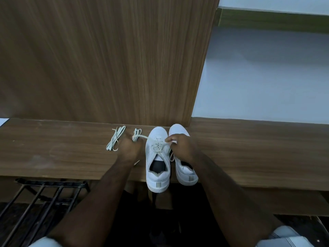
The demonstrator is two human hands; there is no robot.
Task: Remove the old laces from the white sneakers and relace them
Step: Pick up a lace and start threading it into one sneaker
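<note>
Both hands pinch the off-white flat lace (pixel 157 146) threaded through the left white leather sneaker (pixel 157 163): the left hand (pixel 129 148) draws one end out to the sneaker's left, the right hand (pixel 181 146) grips the other end at its right. No readable writing shows. This sneaker stands on the brown wood-grain shelf (pixel 249 148), heel over the edge. Its twin white sneaker (pixel 185 172) sits just right; two loose pale laces (pixel 115 140) lie left. A black metal rack (pixel 49 191) sits below, left.

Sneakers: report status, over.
Left hand and right hand each pulling a lace end. Left sneaker partly laced. Loose lace alongside, nothing blocking.
</note>
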